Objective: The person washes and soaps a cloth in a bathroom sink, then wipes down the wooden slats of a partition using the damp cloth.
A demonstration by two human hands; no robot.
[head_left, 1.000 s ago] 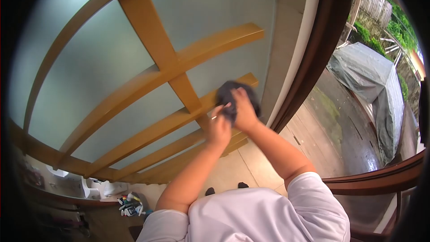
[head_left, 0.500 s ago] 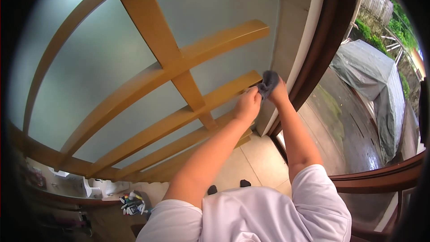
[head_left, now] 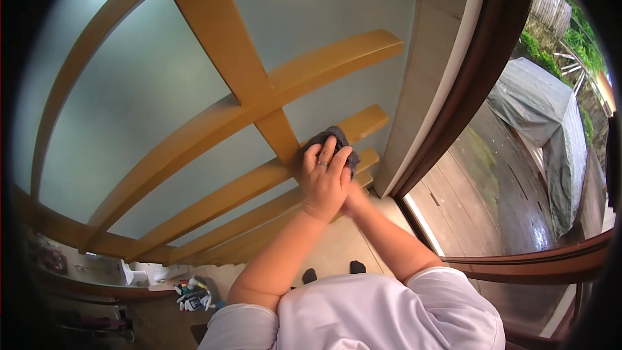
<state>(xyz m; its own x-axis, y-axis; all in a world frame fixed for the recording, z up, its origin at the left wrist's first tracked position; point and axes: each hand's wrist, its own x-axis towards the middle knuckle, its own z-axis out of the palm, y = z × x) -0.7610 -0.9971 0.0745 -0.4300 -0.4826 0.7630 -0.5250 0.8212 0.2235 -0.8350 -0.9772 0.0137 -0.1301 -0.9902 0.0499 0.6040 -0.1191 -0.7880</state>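
A dark grey cloth (head_left: pixel 335 137) is bunched against a wooden slat (head_left: pixel 364 123) of the yellow-brown frame, just right of its upright bar (head_left: pixel 278 133). My left hand (head_left: pixel 326 178), with a ring on one finger, presses on the cloth with its fingers bent over it. Close behind it on the right is my right hand (head_left: pixel 352 196), slightly blurred, its fingers mostly hidden by the left hand and the slats.
Frosted glass panels (head_left: pixel 142 97) lie behind the slats. To the right stands a dark brown door frame (head_left: pixel 466 71), with a grey tarp (head_left: pixel 538 100) outside. Bottles (head_left: pixel 194 295) stand at the lower left. My feet (head_left: pixel 334 272) are on the tiled floor (head_left: pixel 330 249).
From the slat's right end, both hands and the cloth have moved left and slightly down, near the upright bar. My right hand has gone from beside the cloth to behind my left hand.
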